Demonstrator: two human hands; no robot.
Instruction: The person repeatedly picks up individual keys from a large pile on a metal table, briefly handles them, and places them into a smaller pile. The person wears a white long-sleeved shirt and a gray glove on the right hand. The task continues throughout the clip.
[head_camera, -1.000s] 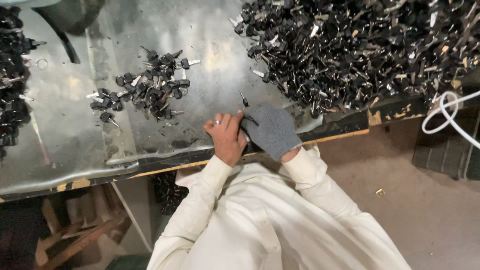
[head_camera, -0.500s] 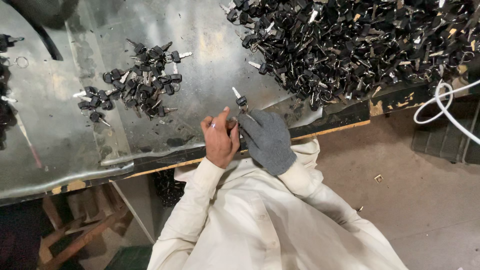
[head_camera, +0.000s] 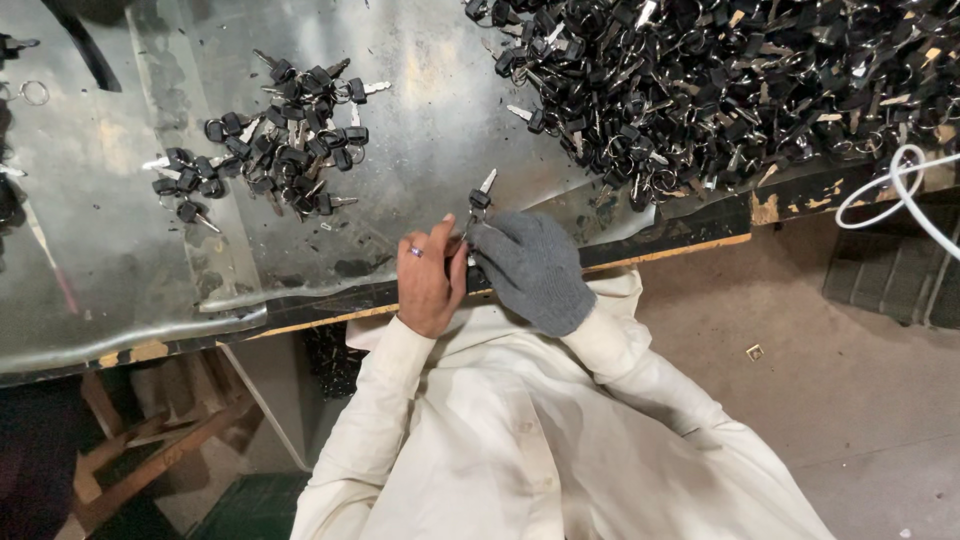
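1. Covering the bench is a sheet-metal tabletop (head_camera: 420, 120), dented and shiny; its front edge sits just above the person's white sleeves.
2. Large heap of black-headed keys (head_camera: 720, 80) fills the top right, unchanged in position against the earlier frames.
3. Small pile of keys (head_camera: 270, 150) lies upper left, well apart from the heap; same spread as before.
4. Right hand (head_camera: 530, 270), in a grey glove, is curled, fingertips pinching the key's black head.
5. Left hand (head_camera: 428, 280), bare with a ring, fingers bent and touching the glove; its exact grip cannot be told.
6. Single key (head_camera: 482, 195) now points blade-up above the fingers, nearer the bench edge than half a second ago; both hands have drifted right.
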